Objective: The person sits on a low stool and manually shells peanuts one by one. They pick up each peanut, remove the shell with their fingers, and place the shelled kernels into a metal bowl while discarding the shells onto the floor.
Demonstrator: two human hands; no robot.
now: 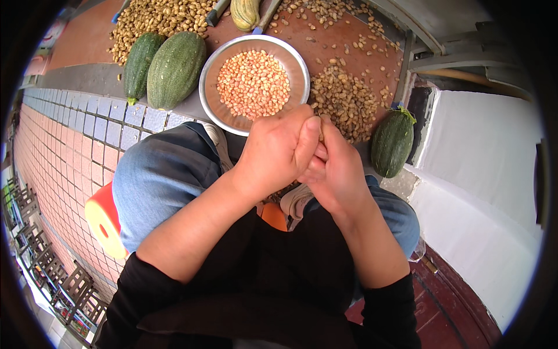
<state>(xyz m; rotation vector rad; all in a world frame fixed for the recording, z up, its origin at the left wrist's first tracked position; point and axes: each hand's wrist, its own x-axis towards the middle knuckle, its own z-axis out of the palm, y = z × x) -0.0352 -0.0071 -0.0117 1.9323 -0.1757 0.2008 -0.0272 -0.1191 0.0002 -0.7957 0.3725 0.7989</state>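
Observation:
My left hand (pixel 279 146) and my right hand (pixel 338 168) meet in front of my knees, thumbs side by side. Pinched between them is a small brownish peanut (pixel 321 136), mostly covered by the fingers. Just beyond my left hand, a round metal bowl (pixel 209 98) holds many shelled pinkish peanuts (pixel 253 83). A heap of darker peanuts in their shells (pixel 342 98) lies on the ground right of the bowl, close behind my right hand.
Two green squashes (pixel 176 72) (pixel 141 65) lie left of the bowl, another squash (pixel 392 143) by the white wall (pixel 479 131). A paler peanut heap (pixel 161 19) and a yellowish squash (pixel 245 15) are farther back, near metal legs (pixel 267 17). An orange stool (pixel 104 222) shows beside my left knee.

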